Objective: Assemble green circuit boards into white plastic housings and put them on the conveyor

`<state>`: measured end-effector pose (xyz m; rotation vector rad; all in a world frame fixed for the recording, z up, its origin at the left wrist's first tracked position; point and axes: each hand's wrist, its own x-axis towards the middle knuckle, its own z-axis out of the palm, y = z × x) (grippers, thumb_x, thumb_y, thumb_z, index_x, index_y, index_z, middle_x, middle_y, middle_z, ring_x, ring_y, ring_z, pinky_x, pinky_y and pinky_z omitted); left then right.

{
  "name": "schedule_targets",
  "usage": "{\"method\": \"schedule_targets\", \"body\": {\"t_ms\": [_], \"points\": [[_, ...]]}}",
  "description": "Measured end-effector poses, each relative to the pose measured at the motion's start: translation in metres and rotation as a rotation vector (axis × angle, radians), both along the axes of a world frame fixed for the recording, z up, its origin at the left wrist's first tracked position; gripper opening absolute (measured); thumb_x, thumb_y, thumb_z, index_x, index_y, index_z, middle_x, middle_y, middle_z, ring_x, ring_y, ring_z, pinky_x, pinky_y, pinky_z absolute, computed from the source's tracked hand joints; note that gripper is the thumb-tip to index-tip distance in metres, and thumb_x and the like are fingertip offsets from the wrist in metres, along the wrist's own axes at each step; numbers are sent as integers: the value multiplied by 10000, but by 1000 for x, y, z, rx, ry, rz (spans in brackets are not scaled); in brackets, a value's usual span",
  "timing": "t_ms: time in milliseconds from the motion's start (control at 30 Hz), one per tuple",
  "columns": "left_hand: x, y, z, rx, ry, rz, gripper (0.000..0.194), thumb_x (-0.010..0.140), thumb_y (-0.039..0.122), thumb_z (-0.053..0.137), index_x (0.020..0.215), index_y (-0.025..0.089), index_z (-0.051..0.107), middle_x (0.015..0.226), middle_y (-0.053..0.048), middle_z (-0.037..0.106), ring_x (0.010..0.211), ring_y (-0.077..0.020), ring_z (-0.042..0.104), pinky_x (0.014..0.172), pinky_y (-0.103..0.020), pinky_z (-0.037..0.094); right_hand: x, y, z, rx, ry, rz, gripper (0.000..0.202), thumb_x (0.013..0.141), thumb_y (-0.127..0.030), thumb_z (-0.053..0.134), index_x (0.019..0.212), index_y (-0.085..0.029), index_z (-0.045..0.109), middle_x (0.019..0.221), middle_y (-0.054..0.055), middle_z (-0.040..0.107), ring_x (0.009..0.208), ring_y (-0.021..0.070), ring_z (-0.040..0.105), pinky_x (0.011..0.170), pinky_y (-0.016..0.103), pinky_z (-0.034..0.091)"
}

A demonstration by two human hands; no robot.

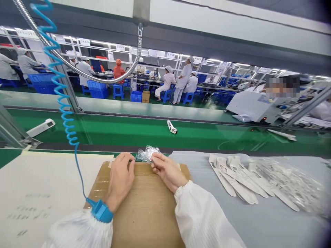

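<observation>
Right, from my end, going L to R: a pale sheet [62,172] w/ faint handwriting, flat & matte, lies under a blue coiled cord [68,127], springy plastic, running down to a blue wrist strap [102,210]. The L hand [121,179] rests on the cardboard [147,210], near its far L corner, fingers loosely bent, thumb a bit apart. I see nothing in it, but the tips are partly hidden, so can't tell if it grips the edge.

Next, the clear plastic wrap [143,154], just past the cardboard's far edge; the R hand [169,172] has it pinched btwn thumb & fingers. I'd judge it v. light, limp, slippery, easily torn; best held by a gathered fold, w/ a soft pinch. Can't tell if anything's inside. It's crinkled & glossy; the cardboard's brown, stiff-looking, w/ shiny tape near its L edge.

Beyond, a small white device [171,126] lies on the smooth green strip [129,129]. Far R, slim white parts [239,177], long w/ rounded ends, overlap on a grey sheet [196,168] beside a shiny clear bag [289,182] of small pale pcs.
</observation>
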<state>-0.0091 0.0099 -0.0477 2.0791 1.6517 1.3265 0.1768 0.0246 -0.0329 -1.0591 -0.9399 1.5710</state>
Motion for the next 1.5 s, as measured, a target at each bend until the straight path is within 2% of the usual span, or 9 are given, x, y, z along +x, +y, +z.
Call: {"method": "schedule_targets", "body": {"t_ms": [167,300,367,467,567,767,933,1167,1500], "points": [[2,-1,0,-26,-52,7,154,918,146,450,862,167,592,971,-80,619,969,-231,558,893,-410,451,42,75,10,145,-440,-187,392,658,-410,758,969,-192,663,973,80,684,815,200,630,752,352,503],[4,-3,0,-43,-78,25,157,918,117,444,864,168,582,963,-74,615,951,-221,551,881,-406,445,77,140,6,248,-861,-428,378,715,-231,652,1089,-178,636,1320,155,565,1202,307,527,1020,468,405],[4,-4,0,-58,-80,29,161,919,107,443,865,168,582,962,-73,615,949,-219,549,881,-406,442,88,160,-3,265,-1016,-452,429,745,-180,609,1174,-188,619,1389,158,530,1309,342,440,1077,523,336],[5,-4,2,-73,-78,34,158,922,105,450,875,171,586,974,-69,617,967,-219,547,894,-406,434,95,176,-18,266,-1183,-392,403,808,-185,578,1205,-241,623,1256,109,647,1257,349,491,1051,558,349],[5,-4,3,-90,-62,32,149,923,108,459,866,172,581,970,-62,614,965,-216,546,892,-401,432,95,181,-27,279,-1299,-352,353,886,-216,511,1217,-272,617,1188,70,687,1198,312,539,1033,534,373],[5,-6,3,-102,-67,18,156,937,139,445,889,176,589,985,-64,618,986,-225,549,903,-414,430,85,185,-24,328,-1431,-304,440,902,-312,563,1340,-290,530,1406,88,557,1277,308,491,1013,509,396],[5,-6,3,-106,-72,1,183,950,167,418,880,178,587,986,-74,622,983,-232,552,896,-429,435,69,193,-22,337,-1431,-250,292,903,-312,567,1188,-328,625,1171,33,700,1172,292,568,962,478,422],[4,-5,3,-90,-95,1,173,929,171,426,895,183,595,988,-86,623,981,-244,569,890,-434,455,68,172,-16,338,-1313,-255,266,907,-304,480,1096,-216,645,1071,80,726,993,252,661,886,393,481],[6,-8,1,-74,-103,-15,169,917,134,435,922,173,600,995,-95,625,980,-245,574,890,-438,470,51,129,0,623,-1090,157,402,784,-76,464,1015,-265,734,1135,-6,729,1106,176,646,1055,348,440]]}}
